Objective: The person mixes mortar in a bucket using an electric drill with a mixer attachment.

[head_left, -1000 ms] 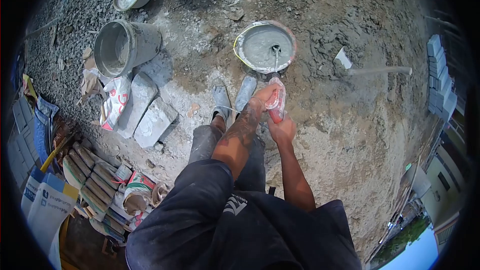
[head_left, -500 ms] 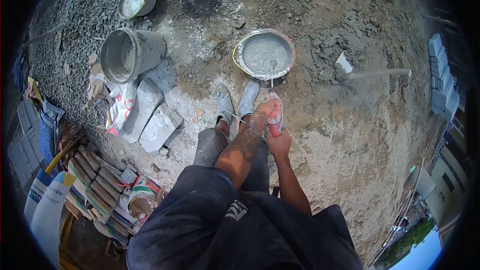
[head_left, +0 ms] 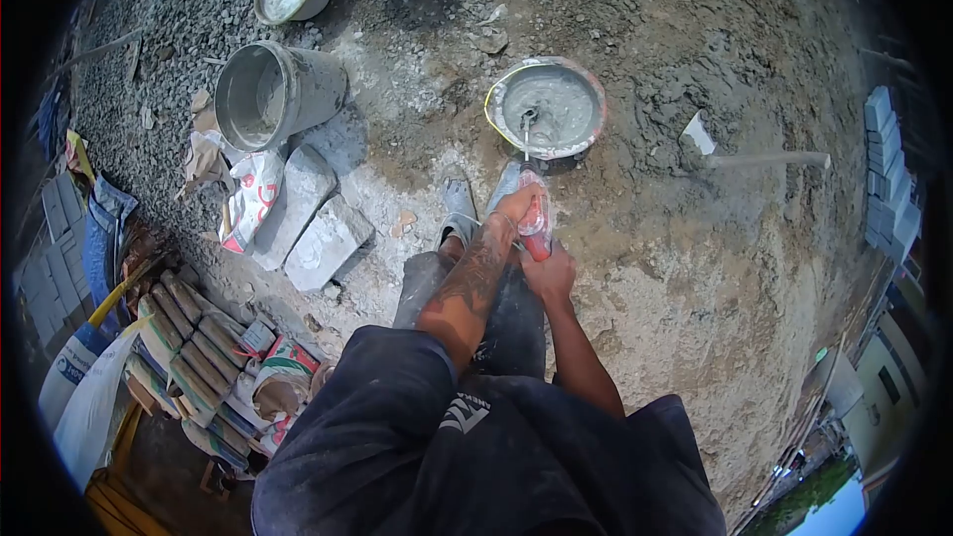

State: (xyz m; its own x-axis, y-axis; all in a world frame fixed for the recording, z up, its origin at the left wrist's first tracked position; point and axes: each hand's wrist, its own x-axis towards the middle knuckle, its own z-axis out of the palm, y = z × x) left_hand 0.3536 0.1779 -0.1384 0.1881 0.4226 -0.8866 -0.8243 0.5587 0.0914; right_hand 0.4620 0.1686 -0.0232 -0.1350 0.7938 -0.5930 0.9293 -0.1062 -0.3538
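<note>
Both hands are on a red power drill (head_left: 536, 223) whose thin metal mixing rod (head_left: 527, 134) reaches down into a bucket (head_left: 599, 104) of wet grey mortar (head_left: 568, 104). My left hand (head_left: 515, 206) is wrapped round the drill's front part, near the rod. Behind it, my right hand (head_left: 552, 272) grips the rear handle, its fingers partly hidden. The rod enters the mortar at the left side of the bucket, and the surface there looks churned. My feet (head_left: 459, 203) stand just in front of the bucket.
A large grey bucket (head_left: 316, 79) lies tilted at left, by pale stone blocks (head_left: 328, 243) and a torn sack (head_left: 256, 199). Two basins (head_left: 318, 0) with whitish contents stand farther back. Stacked bags (head_left: 189, 337) sit at lower left. A pole (head_left: 769, 160) lies at right.
The rod has moved from the right side of the mortar to the left, and the drill has tilted with it. The whole view has shifted slightly. Both hands keep their hold.
</note>
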